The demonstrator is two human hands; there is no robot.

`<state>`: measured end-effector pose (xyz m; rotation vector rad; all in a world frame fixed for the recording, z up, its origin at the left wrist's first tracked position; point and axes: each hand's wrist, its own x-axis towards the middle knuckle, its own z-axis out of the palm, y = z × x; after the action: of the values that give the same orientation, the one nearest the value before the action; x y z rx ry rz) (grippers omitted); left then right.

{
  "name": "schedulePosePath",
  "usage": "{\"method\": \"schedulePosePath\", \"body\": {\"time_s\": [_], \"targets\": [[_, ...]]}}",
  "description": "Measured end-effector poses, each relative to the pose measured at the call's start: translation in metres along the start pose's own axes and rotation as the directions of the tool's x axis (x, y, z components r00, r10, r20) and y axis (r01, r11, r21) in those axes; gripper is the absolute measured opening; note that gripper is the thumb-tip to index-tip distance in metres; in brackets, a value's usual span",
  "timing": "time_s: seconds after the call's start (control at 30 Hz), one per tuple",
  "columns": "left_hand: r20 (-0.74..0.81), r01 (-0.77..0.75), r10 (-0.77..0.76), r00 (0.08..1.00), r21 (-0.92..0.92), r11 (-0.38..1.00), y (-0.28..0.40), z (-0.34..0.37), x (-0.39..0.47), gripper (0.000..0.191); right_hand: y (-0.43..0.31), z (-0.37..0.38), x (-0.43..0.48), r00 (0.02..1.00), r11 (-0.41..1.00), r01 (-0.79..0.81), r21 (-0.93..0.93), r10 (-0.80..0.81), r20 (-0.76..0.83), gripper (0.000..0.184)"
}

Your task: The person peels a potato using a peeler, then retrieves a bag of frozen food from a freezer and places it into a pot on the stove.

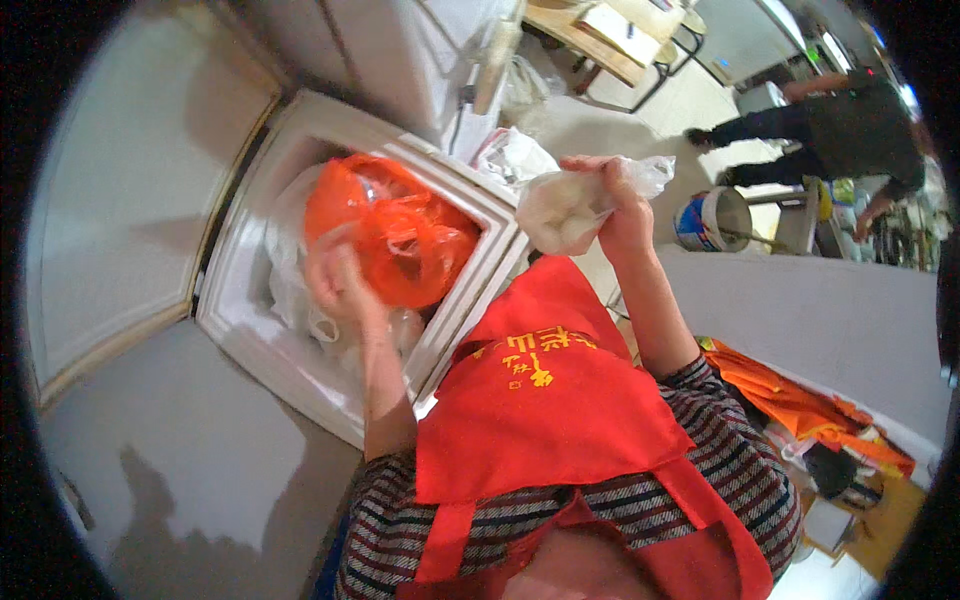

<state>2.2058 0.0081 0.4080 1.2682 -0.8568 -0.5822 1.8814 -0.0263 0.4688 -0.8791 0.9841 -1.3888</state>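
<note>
My right hand (628, 217) grips a clear plastic bag (561, 214) with pale, rounded lumps inside. The bag is held up beside the freezer's rim, and its twisted end sticks out past my fingers. My left hand (339, 279) is down inside the open white chest freezer (251, 300), blurred, at the near-left side of an orange plastic bag (420, 251). Whether its fingers hold that bag is unclear. White plastic bags (289, 262) lie beneath and beside the orange one; what they contain is hidden.
The raised freezer lid (142, 180) stands at the left. A white bag (517, 156) sits just beyond the freezer. Farther off are a wooden table (592, 41), a bucket (712, 219) and another person (840, 135). A low grey partition (810, 315) runs along my right.
</note>
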Motion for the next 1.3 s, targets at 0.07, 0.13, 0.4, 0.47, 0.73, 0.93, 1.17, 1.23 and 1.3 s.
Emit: {"method": "schedulePosePath", "body": {"time_s": [0.07, 0.13, 0.4, 0.47, 0.73, 0.93, 1.17, 1.23, 1.3], "targets": [[0.436, 0.516, -0.336, 0.835, -0.409, 0.753, 0.003, 0.028, -0.021, 0.034, 0.006, 0.032, 0.004, 0.980, 0.999, -0.031, 0.006, 0.030, 0.195, 0.045], [0.730, 0.865, -0.466, 0.500, -0.450, 0.222, -0.006, 0.054, -0.039, 0.052, 0.016, 0.060, 0.008, 0.914, 0.998, -0.059, -0.003, 0.055, 0.402, 0.042], [0.776, 0.755, -0.226, 0.589, -0.628, -0.190, -0.052, 0.023, -0.034, 0.051, 0.072, 0.099, -0.001, 0.897, 0.903, -0.053, -0.427, 0.231, 0.378, 0.030], [0.697, 0.709, -0.179, 0.695, -0.706, 0.004, -0.062, 0.007, -0.027, 0.047, 0.088, 0.103, 0.002, 0.874, 0.875, 0.017, -0.483, 0.222, 0.433, 0.035], [0.537, 0.653, -0.435, 0.723, -0.736, 0.177, -0.123, -0.027, -0.014, 0.070, 0.133, 0.142, 0.007, 0.872, 0.672, 0.373, -0.640, -0.019, 0.489, 0.031], [0.420, 0.551, -0.411, 0.809, -0.786, 0.280, -0.149, -0.041, -0.025, 0.055, 0.139, 0.126, -0.005, 0.895, 0.619, 0.290, -0.730, 0.095, 0.436, 0.016], [0.215, 0.547, -0.512, 0.832, -0.477, 0.688, -0.118, -0.065, -0.033, 0.061, 0.149, 0.101, 0.000, 0.912, 0.854, 0.225, -0.469, -0.015, 0.410, 0.014], [0.090, 0.433, -0.424, 0.901, -0.210, 0.877, -0.100, -0.065, -0.039, 0.063, 0.149, 0.104, 0.001, 0.895, 0.864, 0.236, -0.446, -0.015, 0.445, 0.013], [0.146, 0.337, -0.344, 0.928, 0.069, 0.939, -0.084, -0.066, -0.043, 0.061, 0.145, 0.107, 0.001, 0.849, 0.833, 0.304, -0.462, -0.016, 0.528, 0.011]]}}
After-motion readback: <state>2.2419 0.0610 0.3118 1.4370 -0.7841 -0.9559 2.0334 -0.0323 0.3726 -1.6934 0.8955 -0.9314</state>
